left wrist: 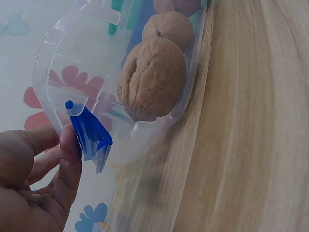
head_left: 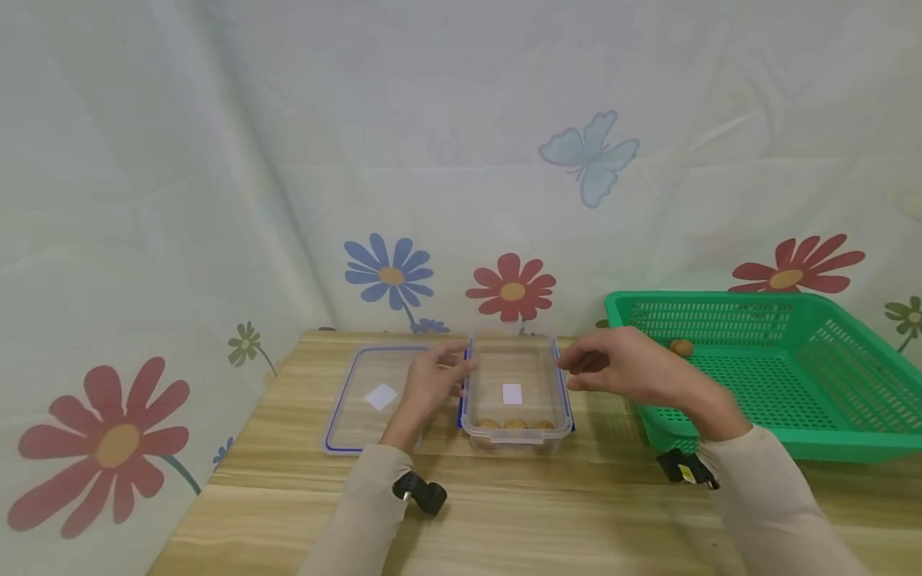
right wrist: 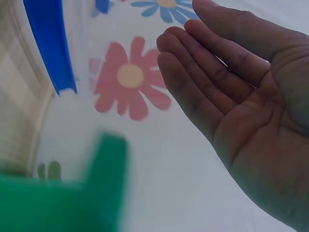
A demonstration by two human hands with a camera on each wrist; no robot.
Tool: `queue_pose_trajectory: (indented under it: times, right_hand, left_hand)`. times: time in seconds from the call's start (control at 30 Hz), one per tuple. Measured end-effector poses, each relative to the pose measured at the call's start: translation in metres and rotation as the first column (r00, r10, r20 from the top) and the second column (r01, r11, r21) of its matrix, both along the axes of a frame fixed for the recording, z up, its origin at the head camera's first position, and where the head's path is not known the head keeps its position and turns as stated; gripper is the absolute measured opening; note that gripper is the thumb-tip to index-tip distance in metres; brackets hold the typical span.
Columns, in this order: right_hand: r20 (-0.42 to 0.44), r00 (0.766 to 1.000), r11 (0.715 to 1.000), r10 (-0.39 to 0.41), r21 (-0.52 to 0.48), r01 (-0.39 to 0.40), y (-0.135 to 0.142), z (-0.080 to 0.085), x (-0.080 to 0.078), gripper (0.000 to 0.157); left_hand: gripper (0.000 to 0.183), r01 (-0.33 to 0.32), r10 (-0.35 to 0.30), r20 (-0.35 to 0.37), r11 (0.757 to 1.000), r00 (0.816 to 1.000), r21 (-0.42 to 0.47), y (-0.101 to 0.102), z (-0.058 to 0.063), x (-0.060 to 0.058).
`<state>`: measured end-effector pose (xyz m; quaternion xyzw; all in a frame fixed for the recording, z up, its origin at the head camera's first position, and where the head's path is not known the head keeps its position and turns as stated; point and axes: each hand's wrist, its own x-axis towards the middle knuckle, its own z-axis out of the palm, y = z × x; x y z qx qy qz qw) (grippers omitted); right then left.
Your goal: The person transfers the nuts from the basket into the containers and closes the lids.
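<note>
A clear plastic food container (head_left: 513, 437) without its lid stands on the table, a row of walnuts (head_left: 515, 424) along its near end. Two large walnuts (left wrist: 153, 77) show up close through its wall in the left wrist view. At the container's left rim is my left hand (head_left: 430, 380); its fingertips touch the edge beside a blue latch (left wrist: 91, 135) that hangs loose. On the opposite side my right hand (head_left: 627, 368) hovers near the right rim, fingers extended together and palm empty in the right wrist view. The lid (head_left: 353, 424) lies flat left of the container, partly behind my left hand.
To the right stands a green plastic basket (head_left: 792, 444) with a walnut (head_left: 680, 347) in its far left part. The wooden table (head_left: 533, 512) runs back to a flowered cloth (head_left: 461, 192). White square labels appear on the lid and in the container.
</note>
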<state>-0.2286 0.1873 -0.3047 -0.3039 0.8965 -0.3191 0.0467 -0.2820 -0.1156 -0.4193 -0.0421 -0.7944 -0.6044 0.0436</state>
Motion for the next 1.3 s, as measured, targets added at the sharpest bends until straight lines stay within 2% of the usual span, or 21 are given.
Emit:
queue_pose_trajectory:
  times: [0.2, 0.43, 0.53, 0.7, 1.0, 1.13, 1.3]
  right_hand:
    - [-0.06, 0.997, 0.998, -0.05, 0.04, 0.052, 0.018, 0.019, 0.0, 0.024]
    - [0.039, 0.991, 0.992, -0.127, 0.019, 0.126, 0.043, 0.037, -0.002, 0.026]
    - [0.027, 0.99, 0.99, -0.137, 0.035, 0.136, 0.053, 0.041, -0.006, 0.028]
    - [-0.055, 0.987, 0.985, -0.152, 0.072, 0.155, 0.069, 0.043, -0.015, 0.028]
    - [-0.126, 0.98, 0.979, -0.154, 0.114, 0.169, 0.092, 0.042, -0.033, 0.028]
    - [-0.126, 0.979, 0.977, -0.158, 0.127, 0.174, 0.099, 0.039, -0.042, 0.027]
    - [-0.081, 0.982, 0.975, -0.173, 0.13, 0.182, 0.11, 0.033, -0.055, 0.031]
  left_hand:
    - [0.041, -0.003, 0.003, -0.007, 1.0, 1.0, -0.006, 0.0, 0.001, 0.001]
    - [0.041, -0.003, 0.003, 0.002, 1.0, 1.0, 0.001, -0.001, 0.002, 0.001]
    - [0.04, -0.001, 0.001, 0.004, 1.0, 1.0, 0.009, -0.002, 0.002, 0.002]
    - [0.04, -0.004, 0.004, 0.003, 1.0, 1.0, 0.001, -0.002, 0.002, 0.001]
    - [0.041, -0.006, 0.006, 0.006, 1.0, 1.0, 0.006, -0.001, 0.002, 0.001]
    - [0.04, -0.005, 0.005, 0.005, 1.0, 1.0, 0.008, -0.001, 0.002, 0.0]
    - [0.04, -0.002, 0.002, 0.002, 1.0, 1.0, 0.006, 0.0, 0.001, 0.001]
